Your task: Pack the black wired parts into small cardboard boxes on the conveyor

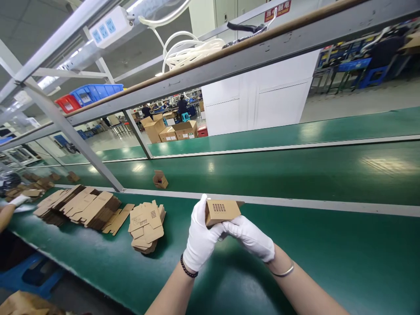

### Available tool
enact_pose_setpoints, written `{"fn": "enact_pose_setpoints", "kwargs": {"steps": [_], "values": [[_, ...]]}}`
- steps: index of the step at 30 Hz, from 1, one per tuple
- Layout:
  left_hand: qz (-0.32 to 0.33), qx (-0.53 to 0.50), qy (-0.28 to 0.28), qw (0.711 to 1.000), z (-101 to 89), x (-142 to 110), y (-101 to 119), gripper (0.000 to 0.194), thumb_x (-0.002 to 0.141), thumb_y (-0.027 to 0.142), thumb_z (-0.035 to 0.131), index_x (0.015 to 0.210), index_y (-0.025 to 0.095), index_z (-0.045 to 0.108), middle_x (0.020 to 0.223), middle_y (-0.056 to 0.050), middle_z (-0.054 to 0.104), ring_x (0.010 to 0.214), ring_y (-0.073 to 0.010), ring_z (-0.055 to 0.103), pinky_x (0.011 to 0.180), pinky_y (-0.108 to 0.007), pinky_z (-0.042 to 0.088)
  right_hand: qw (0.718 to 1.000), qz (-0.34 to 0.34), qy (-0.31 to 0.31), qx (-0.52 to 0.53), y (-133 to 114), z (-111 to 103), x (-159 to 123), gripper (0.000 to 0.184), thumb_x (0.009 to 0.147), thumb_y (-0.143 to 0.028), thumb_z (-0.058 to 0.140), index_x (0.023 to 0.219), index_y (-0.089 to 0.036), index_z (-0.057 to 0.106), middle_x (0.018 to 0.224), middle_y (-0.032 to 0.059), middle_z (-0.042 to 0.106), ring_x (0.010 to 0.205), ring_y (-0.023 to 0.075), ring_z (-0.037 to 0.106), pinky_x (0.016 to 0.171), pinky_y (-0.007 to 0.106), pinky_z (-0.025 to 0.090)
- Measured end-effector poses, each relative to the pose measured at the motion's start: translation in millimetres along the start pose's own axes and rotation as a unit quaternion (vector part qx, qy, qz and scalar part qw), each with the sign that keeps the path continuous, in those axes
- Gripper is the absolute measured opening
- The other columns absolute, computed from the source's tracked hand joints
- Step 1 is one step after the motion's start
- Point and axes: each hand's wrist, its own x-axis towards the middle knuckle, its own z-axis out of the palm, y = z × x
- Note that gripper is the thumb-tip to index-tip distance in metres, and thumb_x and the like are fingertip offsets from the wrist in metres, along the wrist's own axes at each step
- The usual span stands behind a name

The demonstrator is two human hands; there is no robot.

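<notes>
Between my two white-gloved hands is a small brown cardboard box [224, 211], raised above the green bench, with dark printed marks on the side facing me. My left hand [201, 234] wraps its left end, thumb up along the edge. At the lower right corner my right hand [251, 238] grips the box with bent fingers. A flap sticks out at the box's far right. To the left lies a small stack of flattened cartons [146, 225], and beyond it a longer row of flat cartons [83, 205].
An open carton [160, 179] stands on the green conveyor belt [288, 173] behind a pale rail [295, 204]. A metal post [75, 135] rises at the left. A co-worker's gloved hand [19, 200] is at the far left. Overhead runs a shelf [210, 65] with bins and coiled cable.
</notes>
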Motion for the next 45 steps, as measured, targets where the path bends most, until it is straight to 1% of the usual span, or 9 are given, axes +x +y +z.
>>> {"fn": "enact_pose_setpoints", "kwargs": {"steps": [6, 10, 15, 24, 27, 31, 35, 41, 45], "values": [[-0.013, 0.034, -0.014, 0.999, -1.0, -5, 5, 0.085, 0.065, 0.030, 0.075, 0.139, 0.025, 0.034, 0.134, -0.011, 0.048, 0.122, -0.0299, 0.048, 0.103, -0.046, 0.041, 0.999, -0.022, -0.017, -0.019, -14, 2, -4, 0.049, 0.077, -0.051, 0.063, 0.115, -0.020, 0.063, 0.117, 0.0102, 0.063, 0.113, 0.0267, 0.055, 0.098, 0.043, 0.043], [-0.014, 0.070, 0.006, 0.997, -1.3, -6, 19, 0.090, 0.064, 0.031, 0.076, 0.142, 0.024, 0.030, 0.127, -0.013, 0.053, 0.114, -0.0304, 0.053, 0.099, -0.047, 0.044, 0.999, -0.040, 0.010, 0.015, -6, 1, -5, 0.054, 0.076, -0.051, 0.064, 0.121, -0.022, 0.058, 0.124, 0.0116, 0.059, 0.114, 0.0262, 0.055, 0.096, 0.042, 0.045], [0.027, 0.111, 0.008, 0.993, -1.4, -4, 29, 0.086, 0.064, 0.030, 0.076, 0.140, 0.026, 0.036, 0.118, -0.011, 0.060, 0.106, -0.0298, 0.058, 0.091, -0.044, 0.050, 0.998, -0.027, -0.043, 0.044, 6, -6, -6, 0.054, 0.078, -0.053, 0.061, 0.123, -0.023, 0.057, 0.122, 0.0133, 0.060, 0.107, 0.0267, 0.060, 0.088, 0.043, 0.050], [0.015, 0.039, -0.065, 0.997, -12.7, -5, 25, 0.098, 0.060, 0.035, 0.079, 0.143, 0.027, 0.027, 0.131, -0.012, 0.052, 0.117, -0.0304, 0.053, 0.093, -0.043, 0.050, 0.989, 0.008, -0.084, -0.119, -13, -13, -10, 0.059, 0.079, -0.061, 0.055, 0.124, -0.023, 0.058, 0.127, 0.0118, 0.057, 0.117, 0.0282, 0.053, 0.100, 0.045, 0.042], [-0.012, -0.075, -0.106, 0.991, -15.5, -2, 25, 0.084, 0.074, 0.057, 0.061, 0.143, 0.023, 0.027, 0.138, -0.013, 0.045, 0.125, -0.0290, 0.047, 0.099, -0.042, 0.044, 0.985, 0.002, -0.052, -0.164, -13, -8, -10, 0.055, 0.081, -0.058, 0.054, 0.124, -0.024, 0.058, 0.121, 0.0114, 0.061, 0.110, 0.0279, 0.057, 0.095, 0.044, 0.046], [-0.043, -0.164, 0.011, 0.986, -6.5, 2, 20, 0.059, 0.088, 0.060, 0.030, 0.128, 0.021, 0.050, 0.126, -0.011, 0.057, 0.119, -0.0252, 0.052, 0.102, -0.041, 0.040, 0.972, -0.059, -0.012, -0.228, -1, 7, -6, 0.044, 0.083, -0.047, 0.056, 0.119, -0.023, 0.060, 0.117, 0.0110, 0.062, 0.106, 0.0277, 0.058, 0.093, 0.044, 0.047], [-0.072, -0.185, 0.061, 0.978, 1.8, -1, 14, 0.050, 0.089, 0.055, 0.033, 0.110, 0.020, 0.061, 0.119, -0.010, 0.061, 0.108, -0.0238, 0.057, 0.096, -0.039, 0.044, 0.967, -0.078, 0.033, -0.241, 3, 23, -5, 0.034, 0.082, -0.033, 0.056, 0.114, -0.023, 0.061, 0.114, 0.0093, 0.063, 0.100, 0.0264, 0.061, 0.087, 0.041, 0.051], [-0.111, -0.185, -0.018, 0.976, -9.2, -7, 16, 0.046, 0.086, 0.055, 0.043, 0.111, 0.021, 0.062, 0.123, -0.010, 0.059, 0.107, -0.0259, 0.056, 0.092, -0.040, 0.047, 0.964, -0.019, -0.037, -0.263, -17, 30, -15, 0.039, 0.069, -0.015, 0.061, 0.107, -0.022, 0.063, 0.089, 0.0040, 0.066, 0.073, 0.0201, 0.061, 0.062, 0.029, 0.053], [-0.082, -0.153, -0.023, 0.985, -13.1, -7, 21, 0.045, 0.084, 0.055, 0.047, 0.108, 0.022, 0.063, 0.120, -0.009, 0.061, 0.110, -0.0269, 0.055, 0.097, -0.042, 0.044, 0.954, 0.008, -0.071, -0.292, -30, 31, -17, 0.044, 0.068, -0.017, 0.062, 0.112, -0.021, 0.061, 0.102, 0.0061, 0.064, 0.087, 0.0220, 0.059, 0.073, 0.032, 0.051]]}}
